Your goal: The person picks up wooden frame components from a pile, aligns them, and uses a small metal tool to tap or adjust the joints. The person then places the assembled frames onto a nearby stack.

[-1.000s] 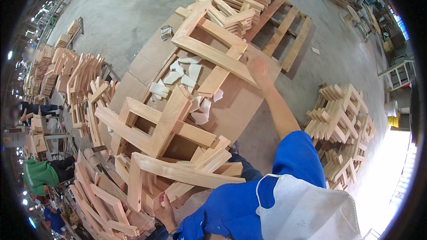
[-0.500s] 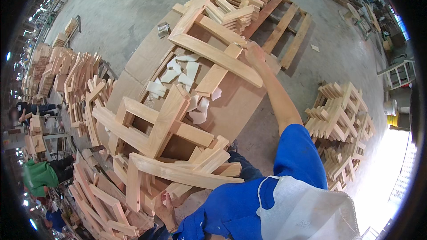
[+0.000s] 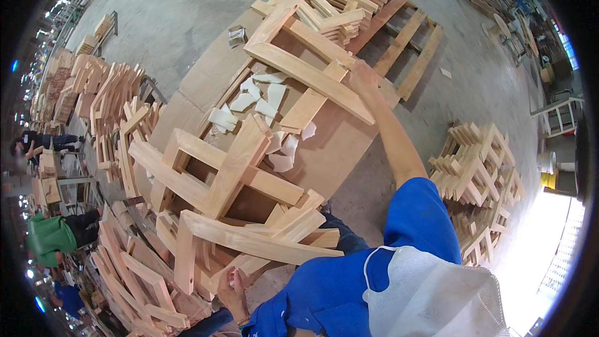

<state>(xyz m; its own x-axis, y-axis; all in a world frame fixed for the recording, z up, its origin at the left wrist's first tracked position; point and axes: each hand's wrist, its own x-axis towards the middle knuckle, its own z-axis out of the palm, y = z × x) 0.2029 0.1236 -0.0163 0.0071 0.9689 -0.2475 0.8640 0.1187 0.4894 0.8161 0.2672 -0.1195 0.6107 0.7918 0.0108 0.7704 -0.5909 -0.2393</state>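
My right arm reaches forward. At its end my right hand (image 3: 364, 80) is closed at the far rail end of a pale wooden frame (image 3: 312, 79); whatever its fingers pinch is too small to make out. This frame lies on brown cardboard (image 3: 334, 162). Down at the lower left, my left hand (image 3: 232, 294) is curled beside a curved wooden piece (image 3: 249, 237). Something small and pinkish white shows at its fingers, and I cannot tell what it is. A second wooden frame (image 3: 228, 171) leans between the two hands, left of centre.
Torn white foam pieces (image 3: 274, 97) and a small metallic can or box (image 3: 237, 36) lie on the cardboard. Stacked frames stand on a pallet (image 3: 402, 50) ahead, in a pile (image 3: 477, 168) at right, and at left. Co-workers, one in green (image 3: 53, 240), are at far left.
The whole view has shifted slightly. My right hand stays by the frame's far rail end, its fingers shifted a little along it. My left hand is in nearly the same place.
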